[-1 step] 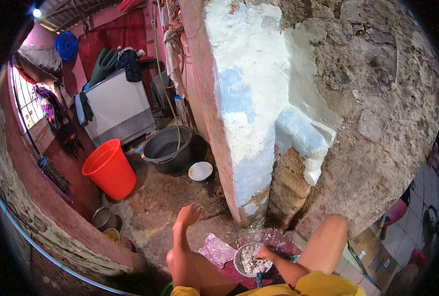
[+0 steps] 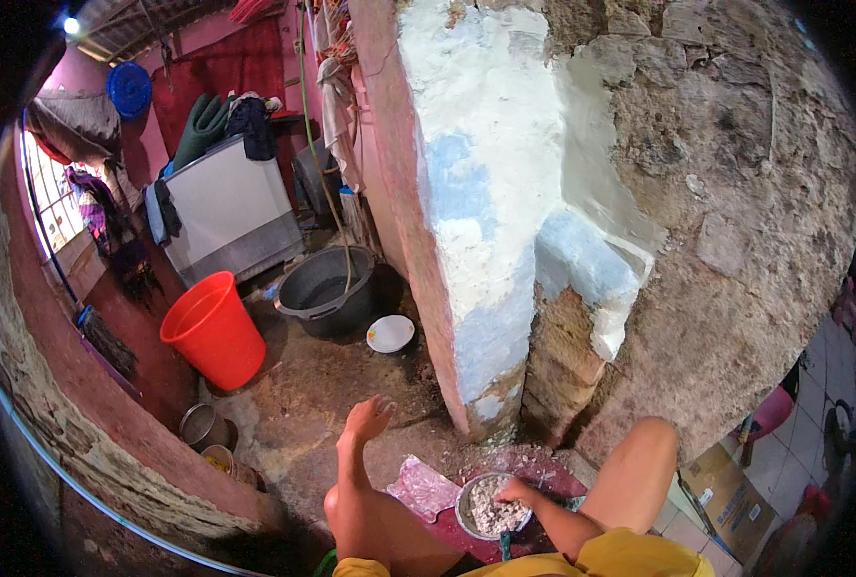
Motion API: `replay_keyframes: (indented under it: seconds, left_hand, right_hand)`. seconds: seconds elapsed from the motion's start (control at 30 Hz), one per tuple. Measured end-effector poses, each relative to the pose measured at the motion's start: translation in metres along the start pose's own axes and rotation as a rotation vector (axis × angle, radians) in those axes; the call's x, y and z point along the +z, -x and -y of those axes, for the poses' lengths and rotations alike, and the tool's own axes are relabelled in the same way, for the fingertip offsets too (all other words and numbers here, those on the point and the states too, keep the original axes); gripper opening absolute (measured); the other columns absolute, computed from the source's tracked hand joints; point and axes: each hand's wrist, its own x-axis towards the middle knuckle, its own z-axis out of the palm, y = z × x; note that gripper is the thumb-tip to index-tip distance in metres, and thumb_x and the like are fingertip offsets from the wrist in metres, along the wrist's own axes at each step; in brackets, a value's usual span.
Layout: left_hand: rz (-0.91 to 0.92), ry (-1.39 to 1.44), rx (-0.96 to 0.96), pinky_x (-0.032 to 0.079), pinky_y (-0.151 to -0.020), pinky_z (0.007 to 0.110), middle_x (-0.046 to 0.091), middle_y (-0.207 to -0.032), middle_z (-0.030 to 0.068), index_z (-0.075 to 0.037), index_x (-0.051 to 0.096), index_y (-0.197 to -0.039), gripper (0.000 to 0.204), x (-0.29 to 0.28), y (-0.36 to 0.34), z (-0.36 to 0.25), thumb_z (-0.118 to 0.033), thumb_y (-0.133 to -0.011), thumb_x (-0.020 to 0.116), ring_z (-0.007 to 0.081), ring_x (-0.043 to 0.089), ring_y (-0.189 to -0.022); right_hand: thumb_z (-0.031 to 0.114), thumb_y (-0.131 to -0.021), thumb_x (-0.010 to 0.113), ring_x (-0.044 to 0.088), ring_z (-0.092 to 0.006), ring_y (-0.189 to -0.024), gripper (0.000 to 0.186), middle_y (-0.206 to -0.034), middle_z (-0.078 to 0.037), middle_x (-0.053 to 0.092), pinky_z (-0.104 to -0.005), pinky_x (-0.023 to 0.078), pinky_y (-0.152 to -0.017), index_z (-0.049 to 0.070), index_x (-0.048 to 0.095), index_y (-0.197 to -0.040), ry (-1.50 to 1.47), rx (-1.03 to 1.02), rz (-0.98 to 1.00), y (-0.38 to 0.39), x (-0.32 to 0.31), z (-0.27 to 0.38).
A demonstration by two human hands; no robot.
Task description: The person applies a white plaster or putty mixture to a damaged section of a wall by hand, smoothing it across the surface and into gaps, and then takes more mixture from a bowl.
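My right hand (image 2: 516, 492) reaches into a metal bowl (image 2: 460, 512) between my legs, its curled fingers closed on a whitish, crumbly dough-like mixture (image 2: 491, 513). A dark green handle (image 2: 506, 545) stands at the bowl's near side; its other end is hidden. My left hand (image 2: 368, 419) is held out to the left, beyond my bent knee. It seems to hold nothing, with fingers loosely extended and pale at the tips. Beside the bowl lies a pinkish, crumpled plastic bag (image 2: 422, 488). Bowl and bag rest on a dark red surface (image 2: 567, 481) sprinkled with white bits.
Farther off stand a red bucket (image 2: 216, 332), a black basin (image 2: 298, 310) and a small white bowl (image 2: 390, 334). Metal pots (image 2: 197, 424) sit at the left wall. A rough, partly white-painted wall (image 2: 486, 192) rises directly ahead. Flattened cardboard (image 2: 736, 500) lies at right.
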Motion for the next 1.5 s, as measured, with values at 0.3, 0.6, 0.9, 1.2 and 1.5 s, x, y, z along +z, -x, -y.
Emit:
replay_keyframes:
  seconds: [0.3, 0.6, 0.9, 1.2, 1.5]
  left_hand:
    - [-0.082, -0.067, 0.065, 0.045, -0.083, 0.043, 0.062, -0.100, 0.0217, -0.004, 0.058, -0.109, 0.042, 0.004, 0.007, 0.017, -0.038, -0.083, 0.055, 0.0376, 0.057, -0.095]
    - [-0.040, -0.033, 0.084, 0.047, -0.075, 0.040, 0.063, -0.098, 0.0221, -0.003, 0.057, -0.112, 0.043, 0.004, 0.001, 0.012, -0.037, -0.085, 0.056, 0.0357, 0.061, -0.089]
    - [-0.066, -0.027, 0.066, 0.045, -0.080, 0.044, 0.062, -0.095, 0.0228, -0.003, 0.061, -0.099, 0.042, 0.007, -0.008, 0.016, -0.041, -0.082, 0.056, 0.0389, 0.057, -0.093]
    - [-0.048, -0.015, 0.007, 0.045, -0.080, 0.044, 0.062, -0.094, 0.0227, -0.003, 0.061, -0.097, 0.043, 0.004, -0.005, 0.010, -0.043, -0.083, 0.055, 0.0389, 0.057, -0.093]
    - [-0.116, -0.036, 0.080, 0.047, -0.067, 0.041, 0.063, -0.085, 0.0216, -0.004, 0.059, -0.100, 0.038, 0.012, -0.009, 0.030, -0.038, -0.085, 0.057, 0.0354, 0.062, -0.078]
  right_hand:
    - [-0.003, -0.084, 0.056, 0.060, -0.0251, -0.098, 0.033, -0.110, -0.019, 0.059, -0.0324, 0.050, -0.089, -0.006, 0.053, -0.116, -1.307, -0.221, 0.274, 0.085, -0.168, 0.140]
    - [0.000, -0.083, 0.057, 0.061, -0.0214, -0.095, 0.027, -0.107, -0.016, 0.060, -0.0303, 0.050, -0.088, -0.009, 0.054, -0.109, -1.365, -0.740, -0.312, 0.158, -0.382, 0.297]
    - [0.013, -0.080, 0.067, 0.061, -0.0156, -0.080, 0.028, -0.088, -0.012, 0.065, -0.0249, 0.048, -0.074, -0.008, 0.062, -0.097, -0.871, -1.257, -1.005, 0.183, -0.529, 0.438]
    - [0.017, -0.075, 0.070, 0.059, -0.0111, -0.061, 0.021, -0.073, -0.009, 0.067, -0.0249, 0.046, -0.058, -0.002, 0.069, -0.085, -0.232, -1.297, -1.605, 0.172, -0.558, 0.493]
    - [0.014, -0.076, 0.058, 0.049, -0.0338, -0.094, 0.024, -0.101, -0.019, 0.055, -0.0420, 0.038, -0.081, -0.001, 0.064, -0.093, 0.310, -1.144, -1.818, 0.175, -0.532, 0.500]
